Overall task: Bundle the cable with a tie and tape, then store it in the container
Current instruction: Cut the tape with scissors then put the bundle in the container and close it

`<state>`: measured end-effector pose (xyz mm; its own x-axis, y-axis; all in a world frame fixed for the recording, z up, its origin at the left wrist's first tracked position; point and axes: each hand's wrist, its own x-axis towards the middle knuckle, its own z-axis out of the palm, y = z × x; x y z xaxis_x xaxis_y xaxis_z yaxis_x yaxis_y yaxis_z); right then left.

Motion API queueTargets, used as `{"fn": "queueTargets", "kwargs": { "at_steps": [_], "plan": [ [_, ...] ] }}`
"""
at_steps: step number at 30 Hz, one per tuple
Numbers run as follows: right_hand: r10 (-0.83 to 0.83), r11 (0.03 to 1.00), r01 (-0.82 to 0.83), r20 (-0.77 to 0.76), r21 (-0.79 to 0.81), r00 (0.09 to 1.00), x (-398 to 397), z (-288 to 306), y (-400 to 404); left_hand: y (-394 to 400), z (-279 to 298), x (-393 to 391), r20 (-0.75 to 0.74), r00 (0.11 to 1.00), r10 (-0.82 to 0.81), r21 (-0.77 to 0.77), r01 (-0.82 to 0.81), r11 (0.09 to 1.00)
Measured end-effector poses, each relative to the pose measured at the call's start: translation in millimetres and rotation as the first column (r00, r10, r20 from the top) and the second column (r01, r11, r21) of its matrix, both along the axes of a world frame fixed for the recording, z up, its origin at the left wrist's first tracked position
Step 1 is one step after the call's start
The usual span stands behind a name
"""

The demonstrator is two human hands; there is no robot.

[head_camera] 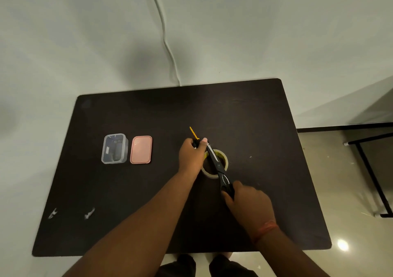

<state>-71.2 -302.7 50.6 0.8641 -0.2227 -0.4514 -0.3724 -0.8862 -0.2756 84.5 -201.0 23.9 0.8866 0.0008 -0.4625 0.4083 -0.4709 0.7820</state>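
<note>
Left hand [191,153] gripping a black coiled cable [196,143] with a thin yellow plastic tie [194,133], right hand [247,200] clasping black-handled metal scissors [219,166], blades reaching toward the tie

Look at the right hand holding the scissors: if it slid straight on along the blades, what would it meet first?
Probably the tape roll under the scissors, then the left hand; height is unclear.

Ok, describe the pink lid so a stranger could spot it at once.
Look at the dark table, on its left half. Two small rounded rectangles lie side by side there; the pink lid is the right one. It is flat and opaque, unlike the clear container beside it.
</note>
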Motion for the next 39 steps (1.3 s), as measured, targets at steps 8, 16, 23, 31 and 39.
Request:
{"fn": "queueTargets", "kwargs": {
  "at_steps": [8, 16, 23, 31, 39],
  "plan": [
    [0.081, 0.994, -0.077, 0.043, -0.083, 0.996, 5, 3, 0, 1, 4, 16, -0.181, 0.975, 0.131, -0.07, -0.146, 0.987],
    [0.081, 0.992, -0.075, 0.057, -0.097, 0.995, 3, -1, -7, 5, 8, 29, -0.359, 0.861, 0.361, -0.145, -0.433, 0.89],
    [-0.176, 0.98, 0.18, 0.055, -0.089, 0.983, -3, -28, -27, 23, 18, 33, -0.231, 0.953, 0.197, -0.062, -0.216, 0.974],
    [-0.304, 0.952, 0.304, -0.01, -0.012, 0.952, 20, -54, -38, 51, 37, -14, -0.227, 0.952, -0.204, -0.153, 0.172, 0.973],
    [-0.367, 0.924, 0.37, -0.045, 0.097, 0.929, 23, -71, -28, 89, 63, -31, -0.124, 0.879, -0.46, -0.005, 0.463, 0.886]
  ]
}}
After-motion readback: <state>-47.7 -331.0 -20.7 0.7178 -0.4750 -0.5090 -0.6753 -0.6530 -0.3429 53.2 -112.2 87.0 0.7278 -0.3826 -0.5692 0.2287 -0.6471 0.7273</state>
